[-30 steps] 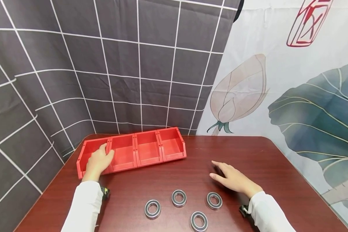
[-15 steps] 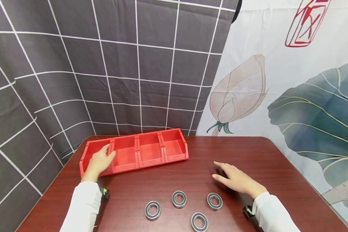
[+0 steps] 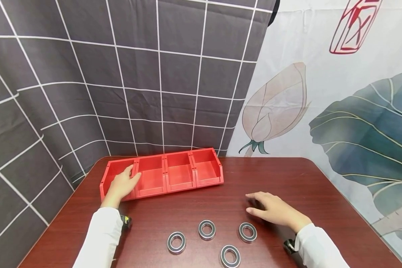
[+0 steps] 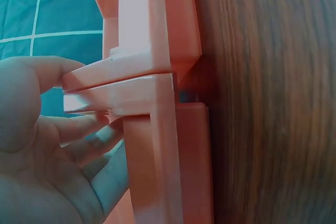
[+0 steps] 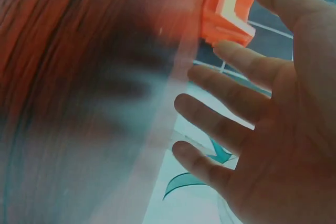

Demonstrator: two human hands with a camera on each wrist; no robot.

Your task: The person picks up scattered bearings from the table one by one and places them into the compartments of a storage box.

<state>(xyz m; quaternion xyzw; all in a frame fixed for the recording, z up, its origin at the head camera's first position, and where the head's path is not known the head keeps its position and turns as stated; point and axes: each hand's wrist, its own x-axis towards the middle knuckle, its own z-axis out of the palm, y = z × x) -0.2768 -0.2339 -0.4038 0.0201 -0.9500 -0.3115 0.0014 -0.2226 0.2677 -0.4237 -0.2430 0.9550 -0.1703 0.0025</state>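
A row of joined red storage bins (image 3: 180,175) stands at the back left of the table. My left hand (image 3: 122,185) grips the row at the wall between its leftmost bin and the neighbouring one. In the left wrist view the thumb of the left hand (image 4: 37,145) lies on one side of the paired bin walls (image 4: 118,85), the other fingers on the opposite side. My right hand (image 3: 277,210) hovers over the table at the right, fingers spread and holding nothing. Nearest to it lies a ball bearing (image 3: 241,233), a metal ring with a dark seal.
More bearings lie at the front middle: one at the left (image 3: 169,243), one behind (image 3: 200,230), one nearest the front edge (image 3: 222,256). The table (image 3: 194,204) is dark reddish wood. A grey gridded cloth (image 3: 137,74) and a white printed cloth (image 3: 288,37) hang behind it.
The bin row has slid right along the table with my left hand on it. My right hand has shifted slightly right and nearer. The bearings lie where they were.
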